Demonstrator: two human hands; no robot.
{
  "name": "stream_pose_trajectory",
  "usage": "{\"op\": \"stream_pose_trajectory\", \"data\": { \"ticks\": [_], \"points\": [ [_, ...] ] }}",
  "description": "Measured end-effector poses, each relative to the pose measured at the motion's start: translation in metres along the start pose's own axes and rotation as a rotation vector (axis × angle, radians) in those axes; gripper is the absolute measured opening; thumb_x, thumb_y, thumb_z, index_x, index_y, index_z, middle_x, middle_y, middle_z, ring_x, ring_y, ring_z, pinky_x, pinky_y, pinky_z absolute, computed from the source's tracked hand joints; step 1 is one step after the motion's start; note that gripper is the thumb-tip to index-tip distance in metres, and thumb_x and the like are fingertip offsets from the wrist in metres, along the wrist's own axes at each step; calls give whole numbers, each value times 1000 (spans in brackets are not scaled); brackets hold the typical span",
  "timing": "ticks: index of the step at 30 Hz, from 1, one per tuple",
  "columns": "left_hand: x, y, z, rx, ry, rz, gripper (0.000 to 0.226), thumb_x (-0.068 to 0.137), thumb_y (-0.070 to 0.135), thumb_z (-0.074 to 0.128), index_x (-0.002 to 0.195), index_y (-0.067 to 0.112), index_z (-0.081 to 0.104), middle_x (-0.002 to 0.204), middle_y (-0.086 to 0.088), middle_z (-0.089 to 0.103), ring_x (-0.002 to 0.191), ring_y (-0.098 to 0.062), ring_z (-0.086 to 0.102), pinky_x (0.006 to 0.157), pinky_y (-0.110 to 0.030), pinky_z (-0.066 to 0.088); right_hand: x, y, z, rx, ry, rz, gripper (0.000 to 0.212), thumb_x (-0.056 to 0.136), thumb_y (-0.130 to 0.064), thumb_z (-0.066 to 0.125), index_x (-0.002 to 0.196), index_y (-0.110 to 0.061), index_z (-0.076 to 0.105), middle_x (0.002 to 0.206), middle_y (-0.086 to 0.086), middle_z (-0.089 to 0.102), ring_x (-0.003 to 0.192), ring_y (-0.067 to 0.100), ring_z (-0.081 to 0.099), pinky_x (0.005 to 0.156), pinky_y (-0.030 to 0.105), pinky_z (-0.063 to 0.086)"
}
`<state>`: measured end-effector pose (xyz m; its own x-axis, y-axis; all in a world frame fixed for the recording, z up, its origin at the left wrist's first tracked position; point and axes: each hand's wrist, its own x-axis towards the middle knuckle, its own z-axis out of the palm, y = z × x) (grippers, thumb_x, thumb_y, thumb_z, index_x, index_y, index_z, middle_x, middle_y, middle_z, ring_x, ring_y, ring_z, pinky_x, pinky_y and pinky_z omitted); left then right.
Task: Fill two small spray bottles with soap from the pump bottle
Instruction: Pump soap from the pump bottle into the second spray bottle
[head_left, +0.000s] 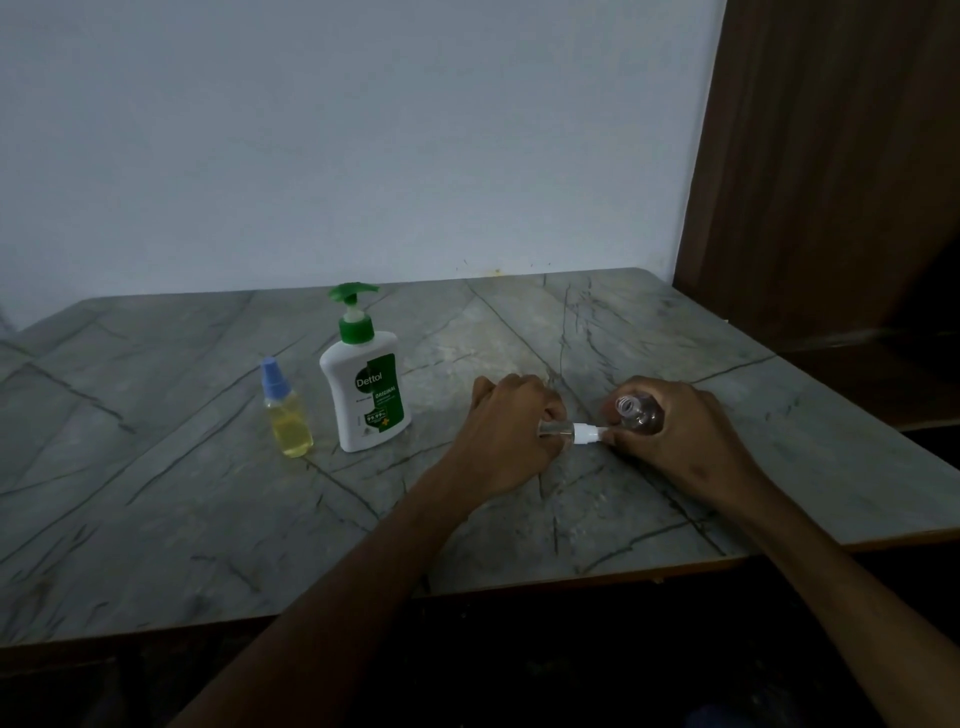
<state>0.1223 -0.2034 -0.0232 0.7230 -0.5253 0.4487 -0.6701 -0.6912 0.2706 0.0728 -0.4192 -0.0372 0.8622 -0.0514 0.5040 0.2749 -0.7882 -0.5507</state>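
Left hand: the left hand, in the centre of the frame, is curled around a spray cap, white with a clear cover, which lies sideways just above the table.
Right hand: the right hand, right of centre, grips an open small clear bottle, its threaded neck uncovered and tilted to the upper left; its fingertips touch the white end of the spray cap.
Spray bottles: two; the second, a capped spray bottle with a blue top and yellow liquid, stands left of centre.
Pump bottle: one Dettol pump bottle, white with a green pump, stands upright just right of the yellow one.
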Motion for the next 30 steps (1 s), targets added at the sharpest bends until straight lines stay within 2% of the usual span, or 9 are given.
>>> {"op": "stream_pose_trajectory", "data": {
  "ticks": [3,8,12,16,20,23,25,28,30],
  "points": [
    [-1,-1,-1,3,2,-2,17,90,35,72,104,26,75,104,5,66,96,-11,51,91,-34,30,0,-1,-2,6,-3,23,41,71,-35,89,107,-21,74,96,-8,72,85,6,66,75,10,46],
    [-12,-2,-21,-17,100,30,30,89,35,74,117,25,72,115,7,67,108,-12,56,88,-30,24,0,-12,-12,100,1,12,31,77,-22,86,104,-28,72,95,-14,72,86,-3,67,75,11,53],
    [-31,5,-66,-118,343,102,22,92,28,70,113,23,72,109,9,68,102,-10,57,93,-35,35,6,-31,-13,174,35,-31,31,86,-19,78,111,-29,62,100,-17,66,91,-4,64,71,7,49],
    [-36,0,-129,-146,603,120,15,98,24,66,110,17,72,105,7,70,99,-12,64,90,-51,51,17,-57,-5,253,10,-100,30,91,-12,69,112,-25,53,103,-11,66,92,2,64,77,17,51],
    [-24,-14,-189,-132,773,44,16,99,25,63,102,15,75,100,8,75,95,-7,67,85,-37,54,27,-88,13,307,-13,-157,27,93,-13,68,111,-22,50,100,-12,65,90,2,64,75,14,50],
    [-8,-35,-207,-197,734,-84,23,97,30,60,94,14,77,93,6,77,91,-9,70,82,-39,57,31,-107,31,338,-17,-167,26,94,-21,67,113,-22,50,102,-9,70,90,3,67,77,19,52],
    [3,-51,-212,-256,675,-154,29,96,32,58,91,10,78,88,0,78,85,-14,72,82,-41,58,34,-117,44,346,-16,-147,31,93,-27,70,116,-23,49,104,-10,71,89,-2,67,74,13,51],
    [14,-68,-211,-335,505,-262,33,101,31,56,96,7,78,88,-5,78,80,-12,72,77,-34,59,38,-129,63,377,-33,-90,37,90,-33,74,116,-26,48,107,-15,71,91,-6,67,75,7,50],
    [21,-74,-204,-303,375,-323,38,104,36,53,97,8,77,90,-5,78,84,-16,73,83,-33,58,43,-136,73,389,-47,-68,39,90,-34,75,115,-25,47,105,-17,67,89,-8,65,70,3,48]
  ]
}}
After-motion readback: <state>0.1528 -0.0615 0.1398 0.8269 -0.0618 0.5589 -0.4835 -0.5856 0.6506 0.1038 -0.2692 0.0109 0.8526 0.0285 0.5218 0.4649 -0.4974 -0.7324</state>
